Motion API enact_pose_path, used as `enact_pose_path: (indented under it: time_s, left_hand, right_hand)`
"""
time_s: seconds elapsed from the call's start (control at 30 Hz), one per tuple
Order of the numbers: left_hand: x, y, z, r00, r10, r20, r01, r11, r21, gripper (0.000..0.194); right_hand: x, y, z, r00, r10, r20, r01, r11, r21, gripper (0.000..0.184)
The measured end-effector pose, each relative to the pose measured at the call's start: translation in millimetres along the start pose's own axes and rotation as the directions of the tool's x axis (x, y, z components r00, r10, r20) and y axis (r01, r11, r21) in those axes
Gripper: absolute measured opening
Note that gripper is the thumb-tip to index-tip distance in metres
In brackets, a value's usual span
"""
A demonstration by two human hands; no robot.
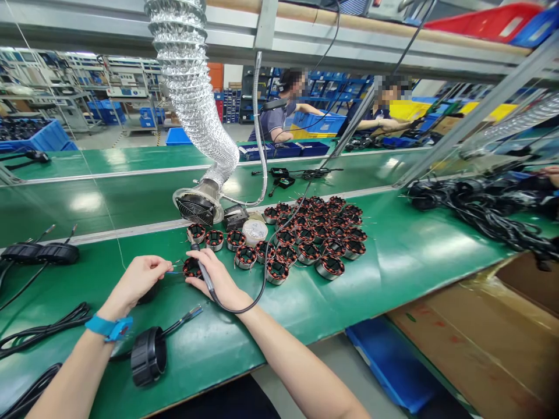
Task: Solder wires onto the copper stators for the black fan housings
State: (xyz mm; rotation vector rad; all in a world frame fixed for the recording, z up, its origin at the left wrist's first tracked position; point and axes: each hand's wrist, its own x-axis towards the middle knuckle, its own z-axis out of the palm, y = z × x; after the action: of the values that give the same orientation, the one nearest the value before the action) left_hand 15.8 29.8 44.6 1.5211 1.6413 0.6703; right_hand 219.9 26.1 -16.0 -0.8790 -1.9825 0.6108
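My left hand, with a blue strap at the wrist, is closed in a pinch on thin wires beside a motor stator. My right hand is wrapped round a soldering iron with its cable trailing over the forearm. The right fingers also touch that stator, which has copper coils and is partly hidden by the hand. The iron's tip points up and away, near another stator. A black ring-shaped housing with a cable lies tilted close to my left forearm.
Many more stators crowd the green bench. A fan on a silver duct hangs behind my hands, by a round white container. Black cables pile up at right. Two people work across the bench.
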Motion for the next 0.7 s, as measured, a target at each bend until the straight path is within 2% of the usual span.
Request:
enact_pose_path:
  time_s: [0.1, 0.23, 0.43, 0.57, 0.7]
  left_hand:
    - [5.6, -4.9, 10.8, 0.992, 0.081, -0.098, -0.076, 0.996, 0.056, 0.044]
    - [10.4, -12.3, 19.4, 0.982, 0.123, -0.142, -0.110, 0.989, 0.097, 0.042]
    - [10.1, -13.1, 19.3, 0.981, 0.137, -0.134, -0.117, 0.982, 0.150, 0.042]
    - [20.0, -12.7, 6.8, 0.981, 0.104, -0.164, -0.088, 0.991, 0.099, 0.044]
    - [44.0, -12.7, -21.9, 0.963, 0.069, -0.260, -0.064, 0.998, 0.026, 0.044]
  right_hand:
    - [0.1, 0.1, 1.3, 1.000, -0.001, -0.001, 0.001, 1.000, 0.000, 0.060]
    - [-0.1, 0.7, 3.2, 1.000, 0.001, -0.011, -0.001, 1.000, -0.003, 0.061]
    - [-0.2, 2.4, 2.8, 1.000, -0.005, -0.002, 0.005, 1.000, -0.028, 0.062]
    - [1.4, 4.0, 0.4, 0.999, -0.027, -0.026, 0.024, 0.992, -0.122, 0.065]
    - [2.2, 6.9, -0.2, 0.993, -0.089, -0.083, 0.062, 0.957, -0.285, 0.047]
